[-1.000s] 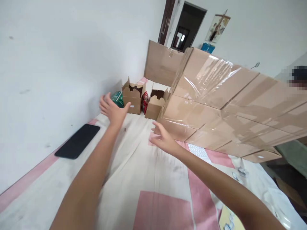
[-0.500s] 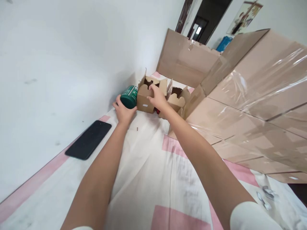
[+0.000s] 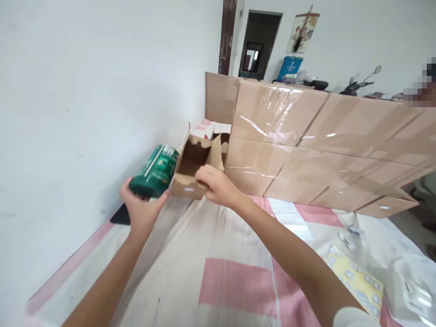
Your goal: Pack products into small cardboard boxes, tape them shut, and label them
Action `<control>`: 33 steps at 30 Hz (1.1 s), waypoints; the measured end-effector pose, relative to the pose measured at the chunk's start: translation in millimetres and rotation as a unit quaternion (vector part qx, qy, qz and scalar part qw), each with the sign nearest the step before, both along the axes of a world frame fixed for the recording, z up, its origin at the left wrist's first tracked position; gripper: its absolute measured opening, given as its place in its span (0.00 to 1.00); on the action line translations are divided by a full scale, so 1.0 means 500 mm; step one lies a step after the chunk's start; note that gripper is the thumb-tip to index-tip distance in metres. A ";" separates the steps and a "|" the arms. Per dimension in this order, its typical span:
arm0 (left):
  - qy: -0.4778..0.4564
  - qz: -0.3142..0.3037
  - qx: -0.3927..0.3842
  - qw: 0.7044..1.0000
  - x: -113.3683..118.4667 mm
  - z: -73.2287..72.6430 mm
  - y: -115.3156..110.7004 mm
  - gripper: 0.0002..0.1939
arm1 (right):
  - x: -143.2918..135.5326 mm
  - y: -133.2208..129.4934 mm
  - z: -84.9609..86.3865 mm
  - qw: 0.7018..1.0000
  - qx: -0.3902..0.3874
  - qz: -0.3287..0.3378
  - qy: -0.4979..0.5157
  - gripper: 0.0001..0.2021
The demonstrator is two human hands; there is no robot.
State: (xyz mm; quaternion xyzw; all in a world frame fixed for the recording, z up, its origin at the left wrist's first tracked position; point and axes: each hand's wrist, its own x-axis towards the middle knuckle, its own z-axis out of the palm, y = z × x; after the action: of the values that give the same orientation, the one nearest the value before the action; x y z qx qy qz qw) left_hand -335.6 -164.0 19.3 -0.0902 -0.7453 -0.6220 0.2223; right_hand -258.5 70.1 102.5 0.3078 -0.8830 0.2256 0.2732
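A green canister (image 3: 156, 171) with a dark green end is gripped in my left hand (image 3: 141, 209), tilted and lifted off the cloth beside the wall. Directly right of it is a small open cardboard box (image 3: 194, 159) with its flaps up and a small white label on its near side. My right hand (image 3: 218, 185) has its fingers closed over the near flap edge of this box. Behind it, a second small open box (image 3: 225, 143) is partly hidden. Part of a black phone (image 3: 121, 215) shows under my left hand, lying on the cloth by the wall.
A wall of taped cardboard (image 3: 293, 150) stands along the back and right. White and pink cloth (image 3: 238, 286) covers the surface. At right lie a yellow sticker sheet (image 3: 357, 281), a white printed sheet (image 3: 289, 215) and clear plastic (image 3: 418, 290). A white wall borders the left.
My left hand has raised the canister from the cloth. My right hand has gone from the box's top opening to its near flap, and the box is nearer. The view has turned right.
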 end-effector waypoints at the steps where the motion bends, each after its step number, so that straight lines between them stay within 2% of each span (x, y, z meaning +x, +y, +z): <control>1: -0.043 -0.003 0.038 0.998 0.065 -0.016 -0.026 0.57 | 0.066 0.002 0.003 1.000 0.006 0.012 0.005 0.12; 3: -0.129 -0.010 0.062 0.990 0.198 -0.057 -0.080 0.59 | 0.203 0.018 0.004 1.000 0.002 0.026 0.007 0.11; 5: -0.199 -0.016 0.066 0.978 0.326 -0.099 -0.131 0.56 | 0.337 0.051 0.000 0.999 -0.044 0.023 0.008 0.11; 7: -0.274 -0.030 0.059 0.960 0.433 -0.130 -0.171 0.51 | 0.456 0.099 -0.011 0.994 -0.108 -0.006 0.014 0.11; 9: -0.298 -0.050 0.044 0.952 0.507 -0.139 -0.197 0.50 | 0.552 0.152 -0.028 0.982 -0.176 -0.059 0.024 0.12; 11: -0.291 -0.070 0.036 0.953 0.543 -0.123 -0.209 0.51 | 0.624 0.201 -0.051 0.962 -0.239 -0.127 0.034 0.12; 14: -0.253 -0.093 0.044 0.962 0.541 -0.062 -0.204 0.53 | 0.689 0.244 -0.093 0.928 -0.312 -0.202 0.028 0.11; 17: -0.173 -0.117 0.031 0.977 0.504 0.025 -0.172 0.59 | 0.716 0.253 -0.132 0.904 -0.367 -0.217 0.009 0.10; 20: -0.038 -0.172 -0.044 0.983 0.458 0.122 -0.109 0.61 | 0.721 0.253 -0.153 0.896 -0.401 -0.192 0.003 0.09; 22: 0.063 -0.232 -0.112 0.964 0.429 0.179 -0.048 0.58 | 0.720 0.254 -0.158 0.894 -0.412 -0.177 -0.001 0.08; 24: 0.116 -0.317 -0.178 0.924 0.408 0.219 0.023 0.56 | 0.722 0.257 -0.160 0.891 -0.421 -0.172 -0.003 0.07; 26: 0.113 -0.415 -0.257 0.865 0.399 0.238 0.099 0.55 | 0.727 0.262 -0.161 0.891 -0.423 -0.164 -0.006 0.07; 28: 0.080 -0.502 -0.339 0.792 0.405 0.238 0.170 0.53 | 0.736 0.269 -0.162 0.894 -0.419 -0.157 -0.009 0.07; 30: 0.039 -0.563 -0.394 0.725 0.419 0.227 0.227 0.53 | 0.750 0.277 -0.165 0.897 -0.416 -0.152 -0.009 0.07; 31: 0.018 -0.584 -0.410 0.700 0.427 0.219 0.247 0.52 | 0.758 0.281 -0.166 0.897 -0.415 -0.150 -0.008 0.07; 33: -0.014 -0.604 -0.428 0.672 0.438 0.206 0.271 0.52 | 0.773 0.288 -0.166 0.898 -0.416 -0.147 -0.005 0.08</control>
State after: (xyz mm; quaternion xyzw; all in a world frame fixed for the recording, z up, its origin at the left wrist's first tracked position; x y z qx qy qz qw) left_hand -116.5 -28.5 122.1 -0.5972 -0.7159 -0.2347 -0.2752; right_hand 128.1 214.2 19.4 0.0319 -0.7455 0.5312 0.4014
